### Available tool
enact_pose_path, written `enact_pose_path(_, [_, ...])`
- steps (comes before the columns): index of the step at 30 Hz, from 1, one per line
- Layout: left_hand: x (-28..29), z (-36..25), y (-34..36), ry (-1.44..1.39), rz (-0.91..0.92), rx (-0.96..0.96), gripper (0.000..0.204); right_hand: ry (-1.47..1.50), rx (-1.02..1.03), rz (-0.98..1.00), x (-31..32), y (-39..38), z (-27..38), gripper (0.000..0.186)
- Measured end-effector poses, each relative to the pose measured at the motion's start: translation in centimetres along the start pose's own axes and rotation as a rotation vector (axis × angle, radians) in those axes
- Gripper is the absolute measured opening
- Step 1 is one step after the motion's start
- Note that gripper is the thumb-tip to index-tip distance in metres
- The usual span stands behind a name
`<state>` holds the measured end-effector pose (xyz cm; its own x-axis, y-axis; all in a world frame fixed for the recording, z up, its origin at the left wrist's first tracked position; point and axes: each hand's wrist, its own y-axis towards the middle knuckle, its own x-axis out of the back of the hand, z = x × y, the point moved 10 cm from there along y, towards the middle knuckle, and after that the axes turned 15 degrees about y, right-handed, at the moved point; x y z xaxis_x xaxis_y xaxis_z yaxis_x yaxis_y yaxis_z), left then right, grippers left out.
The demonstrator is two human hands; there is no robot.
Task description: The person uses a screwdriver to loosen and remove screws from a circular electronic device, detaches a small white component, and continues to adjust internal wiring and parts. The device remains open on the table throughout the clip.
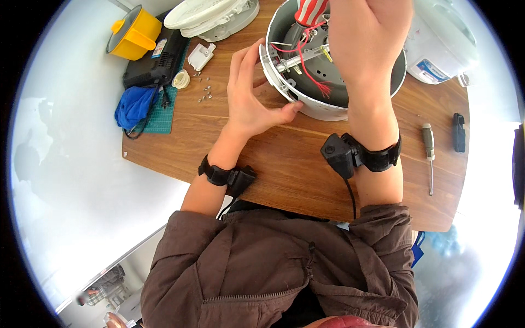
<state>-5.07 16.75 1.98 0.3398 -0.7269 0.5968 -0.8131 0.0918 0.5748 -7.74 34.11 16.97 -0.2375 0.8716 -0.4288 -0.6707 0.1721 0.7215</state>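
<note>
Brown jacket sleeves lead to both hands: left hand, fingers spread, steadies an opened white cooker shell; right hand grips a red-striped screwdriver handle.

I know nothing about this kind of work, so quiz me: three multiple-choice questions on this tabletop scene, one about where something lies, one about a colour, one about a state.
1. Where does the slim screwdriver with the grey handle lie?
A. on the wooden table, to the person's right
B. inside the round white appliance shell
C. on the green cutting mat

2. What colour is the plastic container at the table's far left corner?
A. red
B. yellow
C. black

3. How is the round white appliance shell now?
A. closed and sealed
B. wrapped in cloth
C. opened, with red wires showing

Answers:
1 A: it rests on bare wood beside a small black object.
2 B: its body and handle are yellow.
3 C: the left hand touches its rim while the right hand is raised over the exposed inside.
</note>
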Motion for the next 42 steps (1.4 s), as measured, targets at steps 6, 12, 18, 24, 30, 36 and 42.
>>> enact_pose_path(6, [0.0, 0.4, -0.4, -0.023, -0.025, -0.035, 0.108, -0.133, 0.134, 0.094, -0.6, -0.5, -0.8, 0.042])
enact_pose_path(12, [0.4, -0.6, -0.8, -0.038, -0.102, -0.147, 0.108, 0.042, 0.235, 0.072, 0.2, 0.0, -1.1, 0.042])
enact_pose_path(18, [1.3, -1.3, -0.6, 0.098, -0.111, -0.245, 0.106, -0.058, 0.176, 0.047, -0.1, -0.3, -0.5, 0.043])
enact_pose_path(24, [1.8, -1.8, -0.3, 0.143, -0.155, -0.293, 0.104, -0.018, 0.207, 0.046, 0.6, 0.1, -1.3, 0.043])
enact_pose_path(30, [1.9, -1.6, -0.2, 0.086, -0.160, -0.233, 0.105, 0.044, 0.049, 0.043, -0.2, -0.4, -0.9, 0.042])
enact_pose_path(36, [1.5, -1.2, -0.6, 0.102, -0.079, -0.192, 0.106, -0.074, -0.009, 0.016, -0.3, -0.7, -0.4, 0.042])
enact_pose_path(42, [1.7, -0.6, -0.1, 0.012, -0.005, -0.138, 0.103, -0.112, 0.036, 0.006, 0.4, -0.5, -0.9, 0.042])
